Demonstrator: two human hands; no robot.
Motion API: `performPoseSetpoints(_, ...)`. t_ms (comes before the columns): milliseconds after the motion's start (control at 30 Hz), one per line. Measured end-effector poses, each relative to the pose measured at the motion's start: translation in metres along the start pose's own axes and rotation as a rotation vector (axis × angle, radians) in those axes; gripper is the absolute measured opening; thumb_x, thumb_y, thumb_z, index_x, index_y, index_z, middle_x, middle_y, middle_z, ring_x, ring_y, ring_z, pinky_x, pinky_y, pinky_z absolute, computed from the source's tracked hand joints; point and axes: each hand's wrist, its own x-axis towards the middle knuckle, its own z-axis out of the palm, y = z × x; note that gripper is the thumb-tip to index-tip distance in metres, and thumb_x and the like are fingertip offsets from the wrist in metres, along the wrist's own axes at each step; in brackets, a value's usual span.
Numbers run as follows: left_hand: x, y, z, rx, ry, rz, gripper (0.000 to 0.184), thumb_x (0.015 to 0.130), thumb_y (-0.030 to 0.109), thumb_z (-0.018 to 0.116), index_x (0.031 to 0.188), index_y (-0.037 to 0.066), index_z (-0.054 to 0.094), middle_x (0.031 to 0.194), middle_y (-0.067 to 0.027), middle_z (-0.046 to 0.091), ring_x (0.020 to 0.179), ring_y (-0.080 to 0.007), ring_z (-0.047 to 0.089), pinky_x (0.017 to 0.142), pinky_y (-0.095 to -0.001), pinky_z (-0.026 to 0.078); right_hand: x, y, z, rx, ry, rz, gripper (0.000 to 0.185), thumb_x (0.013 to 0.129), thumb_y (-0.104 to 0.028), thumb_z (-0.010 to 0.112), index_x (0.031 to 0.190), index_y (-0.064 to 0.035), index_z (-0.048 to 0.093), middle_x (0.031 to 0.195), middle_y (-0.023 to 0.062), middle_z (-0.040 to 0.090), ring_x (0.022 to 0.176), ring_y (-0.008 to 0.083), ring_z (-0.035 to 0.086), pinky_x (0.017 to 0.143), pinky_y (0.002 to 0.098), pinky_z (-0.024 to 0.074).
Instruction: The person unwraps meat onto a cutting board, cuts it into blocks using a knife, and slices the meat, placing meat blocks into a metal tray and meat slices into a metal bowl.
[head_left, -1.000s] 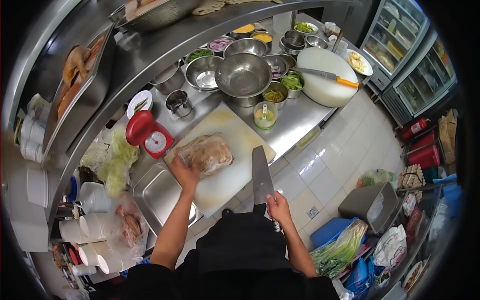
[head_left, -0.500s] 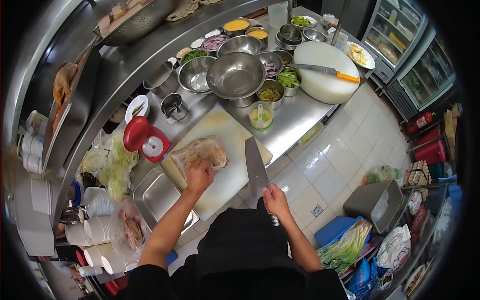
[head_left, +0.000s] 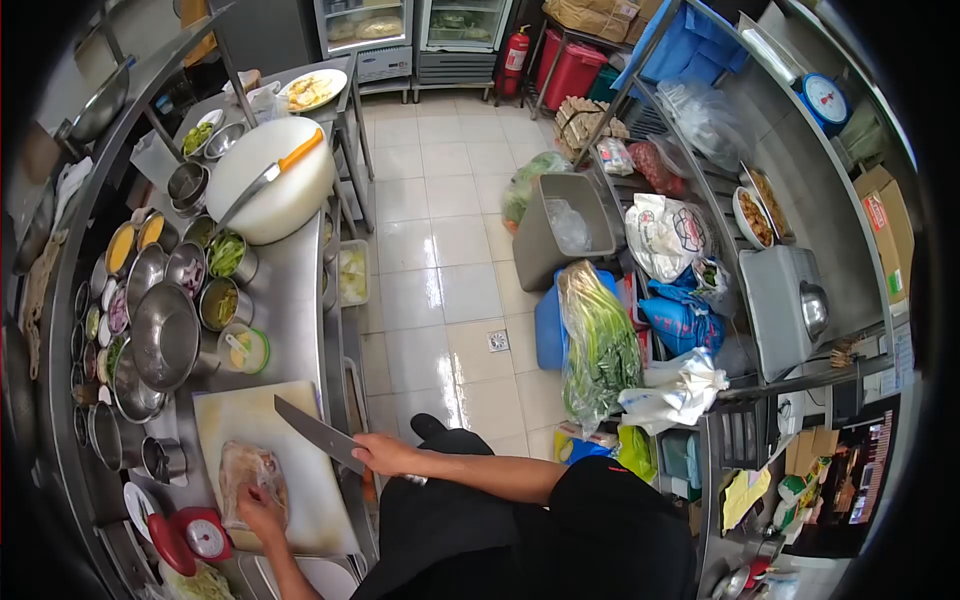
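Observation:
A piece of meat in clear plastic [head_left: 250,472] lies on the white cutting board [head_left: 315,490] at the lower left. My left hand [head_left: 262,512] is on top of its near part, fingers curled together on the wrap. The handle of a broad knife [head_left: 318,432] is in my right hand [head_left: 385,455], its blade pointing to the upper left over the board's right part, apart from the meat. Beside the board's lower left corner stands a red scale [head_left: 205,538]. Beyond the far edge of the board is a small tub with a green rim [head_left: 243,350].
Metal bowls [head_left: 166,337] and containers of cut vegetables line the counter. A second knife with an orange handle [head_left: 300,150] rests on a round white block [head_left: 270,200]. On the right are a grey bin [head_left: 540,245], bagged greens [head_left: 597,345] and metal shelves [head_left: 840,365].
The view has swung right, bringing the floor and right-hand shelves into sight. My left hand, first at the meat's near left side, has moved onto it. The knife has stayed in my right hand.

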Motion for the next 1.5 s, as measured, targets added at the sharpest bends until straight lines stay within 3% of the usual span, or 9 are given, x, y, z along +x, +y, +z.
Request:
performPoseSetpoints(200, 0.012, -0.068, -0.022, -0.741, -0.083, -0.505, 0.021, 0.091, 0.008, 0.052, 0.111, 0.012, 0.055, 0.078, 0.001, 0.052, 0.065, -0.0095, 0.051, 0.053, -0.0274, 0.043, -0.024, 0.003, 0.008, -0.045, 0.078, -0.022, 0.024, 0.096, -0.026, 0.058, 0.088, -0.0036, 0.056, 0.074, 0.0138, 0.06, 0.064, 0.0278, 0.058, 0.057, 0.0416, 0.046)
performPoseSetpoints(367, 0.071, -0.121, -0.006, -1.404, -0.158, -0.912, 0.019, 0.099, 0.019, 0.049, 0.111, 0.008, 0.059, 0.088, -0.0078, 0.064, 0.076, -0.0243, 0.063, 0.067, -0.0392, 0.056, -0.026, -0.043, -0.01, 0.323, -0.158, 0.346, 0.017, 0.101, -0.022, 0.052, 0.097, -0.006, 0.051, 0.059, 0.0014, 0.047, 0.042, 0.0111, 0.046, 0.037, 0.0286, 0.0383)
performPoseSetpoints(567, 0.141, -0.186, -0.069, -1.945, -0.692, -0.546, 0.031, 0.096, 0.04, 0.057, 0.103, 0.011, 0.065, 0.083, -0.0052, 0.063, 0.062, -0.0206, 0.055, 0.054, -0.0348, 0.047, -0.042, -0.067, -0.008, 0.292, -0.237, 0.34, 0.02, 0.1, -0.02, 0.052, 0.088, -0.0051, 0.048, 0.058, 0.0029, 0.049, 0.041, 0.0122, 0.048, 0.037, 0.0294, 0.0389)
performPoseSetpoints(633, 0.128, -0.099, -0.082, -0.834, -0.035, -0.609, 0.049, 0.087, 0.052, 0.068, 0.109, 0.009, 0.066, 0.086, -0.0056, 0.062, 0.076, -0.0214, 0.06, 0.065, -0.0365, 0.05, -0.042, -0.074, -0.001, 0.304, -0.263, 0.342, 0.02, 0.1, -0.02, 0.052, 0.088, -0.0053, 0.047, 0.058, 0.0029, 0.049, 0.042, 0.0118, 0.048, 0.038, 0.0289, 0.0389)
performPoseSetpoints(800, 0.091, -0.107, -0.093, 0.537, -0.34, -0.127, 0.05, 0.077, 0.031, 0.075, 0.121, 0.009, 0.066, 0.095, -0.0204, 0.067, 0.095, -0.0357, 0.065, 0.087, -0.0385, 0.049, -0.04, -0.103, 0.014, 0.307, -0.371, 0.319, 0.019, 0.101, -0.021, 0.052, 0.091, -0.0055, 0.049, 0.058, 0.0021, 0.049, 0.043, 0.0111, 0.048, 0.038, 0.0279, 0.0388)
performPoseSetpoints(900, 0.092, -0.172, -0.065, -0.021, -0.17, -0.245, 0.036, 0.083, 0.02, 0.068, 0.117, 0.007, 0.067, 0.08, -0.0146, 0.067, 0.085, -0.0335, 0.067, 0.086, -0.0373, 0.05, -0.033, -0.109, 0.036, 0.304, -0.477, 0.286, 0.021, 0.101, -0.025, 0.053, 0.096, -0.0038, 0.053, 0.059, 0.0036, 0.051, 0.044, 0.0103, 0.049, 0.038, 0.0283, 0.0391)
performPoseSetpoints(1100, 0.12, -0.143, -0.075, -0.713, 0.065, -0.575, 0.022, 0.084, 0.004, 0.05, 0.1, 0.006, 0.066, 0.07, -0.0025, 0.059, 0.066, -0.0127, 0.055, 0.057, -0.0316, 0.045, -0.018, -0.11, 0.076, -0.048, -0.297, 0.073, 0.026, 0.094, -0.022, 0.054, 0.095, 0.0032, 0.052, 0.079, 0.0328, 0.06, 0.084, 0.0547, 0.057, 0.075, 0.056, 0.0461)
performPoseSetpoints(1267, 0.114, -0.01, -0.152, -0.924, -0.02, -0.63, 0.025, 0.084, 0.001, 0.044, 0.104, 0.009, 0.056, 0.072, 0.001, 0.054, 0.05, -0.0101, 0.04, 0.044, -0.0269, 0.034, -0.005, -0.111, 0.066, 0.097, -0.386, 0.207, 0.024, 0.098, -0.022, 0.049, 0.095, 0.0017, 0.05, 0.062, 0.0166, 0.059, 0.042, 0.0236, 0.058, 0.041, 0.04, 0.0468)
performPoseSetpoints(1500, 0.111, -0.037, -0.177, -1.079, 0.293, -0.63, 0.007, 0.086, 0.014, 0.053, 0.087, 0.012, 0.059, 0.069, 0.0023, 0.05, 0.052, -0.0107, 0.041, 0.049, -0.0266, 0.034, -0.007, -0.111, 0.028, 0.229, -0.228, 0.423, 0.018, 0.1, -0.02, 0.047, 0.094, -0.0032, 0.048, 0.059, 0.0036, 0.049, 0.043, 0.0133, 0.048, 0.039, 0.0315, 0.0428)
